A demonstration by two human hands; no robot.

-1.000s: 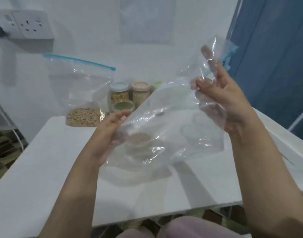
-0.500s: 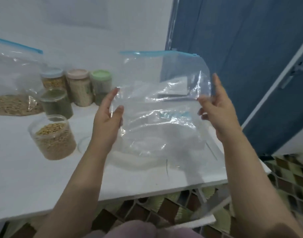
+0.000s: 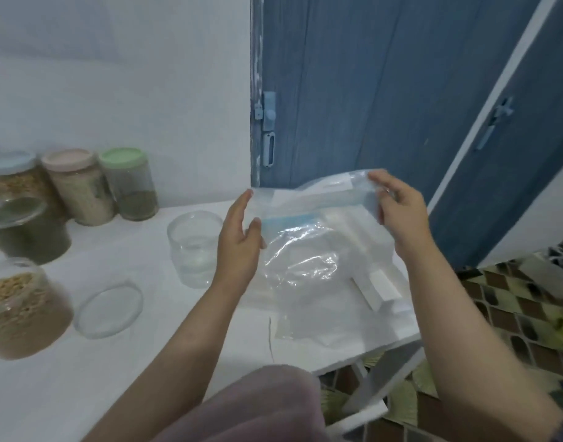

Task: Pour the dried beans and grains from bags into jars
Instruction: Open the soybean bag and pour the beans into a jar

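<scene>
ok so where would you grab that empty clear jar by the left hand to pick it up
Grip the empty clear jar around its side wall just below the rim, coming from the front right. It stands upright and open with no lid, and its wall looks round and smooth. The left hand is right beside it. The loose lid lies apart on the table.

A plain white wall point(image 3: 120, 74) stands behind a white counter point(image 3: 82, 362). To the right is a blue wooden door point(image 3: 369, 84) with a pale latch point(image 3: 269, 111) on its worn edge. The floor point(image 3: 513, 301) has brown and green diamond tiles. Soft, even light.
</scene>
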